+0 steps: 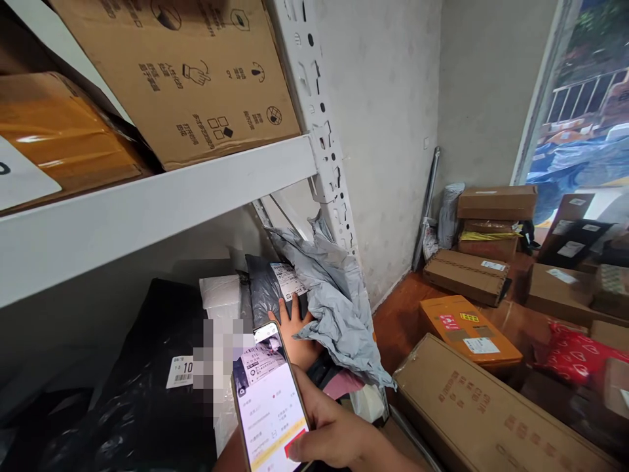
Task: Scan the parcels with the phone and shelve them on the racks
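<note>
My right hand (pixel 327 426) is wrapped round a smartphone (pixel 263 406), its thumb on the lower right of the lit screen, over a red button. The screen shows a label picture above lines of text. Beyond the phone, my left hand (pixel 297 334) lies with fingers spread against a dark plastic parcel (pixel 263 288) that bears a white label (pixel 289 278). Part of that hand is hidden by the phone and by a crumpled grey plastic mailer bag (pixel 339 308) on its right. Left of the hands are a white parcel (pixel 221 292) and a large black bag parcel (pixel 147 347).
A white metal shelf beam (pixel 196 190) runs above the hands to a slotted post (pixel 319 118). Cartons, including a printed box (pixel 196 78), rest on that shelf. On the floor to the right lie a long carton (pixel 491 406), an orange box (pixel 466 328) and several other parcels.
</note>
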Action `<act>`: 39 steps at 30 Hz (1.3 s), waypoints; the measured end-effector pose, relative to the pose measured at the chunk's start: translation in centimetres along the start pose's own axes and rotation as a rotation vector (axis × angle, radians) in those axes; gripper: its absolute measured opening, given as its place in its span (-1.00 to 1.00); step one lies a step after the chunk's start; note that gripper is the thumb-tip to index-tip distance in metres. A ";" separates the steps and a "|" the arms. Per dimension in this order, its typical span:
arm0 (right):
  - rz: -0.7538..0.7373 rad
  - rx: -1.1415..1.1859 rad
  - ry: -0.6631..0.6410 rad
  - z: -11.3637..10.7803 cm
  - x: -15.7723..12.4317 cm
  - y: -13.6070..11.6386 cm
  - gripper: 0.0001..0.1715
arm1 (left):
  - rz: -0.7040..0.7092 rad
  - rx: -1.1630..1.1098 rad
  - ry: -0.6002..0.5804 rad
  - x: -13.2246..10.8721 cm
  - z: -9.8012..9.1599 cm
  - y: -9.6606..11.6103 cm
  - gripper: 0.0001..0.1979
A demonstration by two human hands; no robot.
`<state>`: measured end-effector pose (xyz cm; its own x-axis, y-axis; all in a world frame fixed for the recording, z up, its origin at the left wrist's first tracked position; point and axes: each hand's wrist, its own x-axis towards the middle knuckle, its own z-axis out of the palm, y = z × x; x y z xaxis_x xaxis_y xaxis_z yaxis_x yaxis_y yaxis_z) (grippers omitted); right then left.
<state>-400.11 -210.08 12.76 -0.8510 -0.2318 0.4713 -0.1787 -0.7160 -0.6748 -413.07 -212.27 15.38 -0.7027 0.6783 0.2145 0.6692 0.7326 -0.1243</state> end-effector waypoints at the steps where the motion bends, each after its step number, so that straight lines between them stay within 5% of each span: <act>1: 0.001 -0.009 0.009 0.2 -0.5 0.3 -0.03 | 0.018 0.004 0.032 -0.2 0.1 -0.1 -0.24; 5: 0.020 -0.014 0.057 1.1 -2.8 1.9 0.04 | 0.066 0.022 0.138 -1.2 0.5 -0.3 -0.31; 14: 0.017 -0.059 0.093 4.1 -6.7 1.9 0.14 | 0.057 0.025 0.140 -2.6 -0.3 0.5 -0.30; 21: 0.154 0.080 0.002 4.1 -14.0 0.0 0.39 | 0.229 0.046 -0.043 -5.9 -1.0 0.6 -0.29; 26: 0.131 0.098 0.297 2.9 -23.7 -0.4 0.56 | 0.361 0.199 -0.152 -10.1 -0.8 0.3 -0.32; 30: -0.055 0.033 0.623 2.6 -29.7 0.1 0.60 | 0.463 0.212 -0.148 -8.7 -2.1 -0.9 -0.31; 36: -0.163 -0.111 0.812 3.2 -32.1 0.0 0.52 | 0.543 0.097 -0.343 -5.3 -5.6 -1.9 -0.47; 39: -0.202 -0.098 0.783 3.9 -31.9 0.2 0.40 | 0.508 0.074 -0.301 -6.0 -7.1 -0.9 -0.51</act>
<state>-371.06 -205.40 -0.17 -0.8899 0.4491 0.0802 -0.3773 -0.6255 -0.6829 -407.75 -217.40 21.10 -0.3434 0.9232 -0.1724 0.9286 0.3064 -0.2092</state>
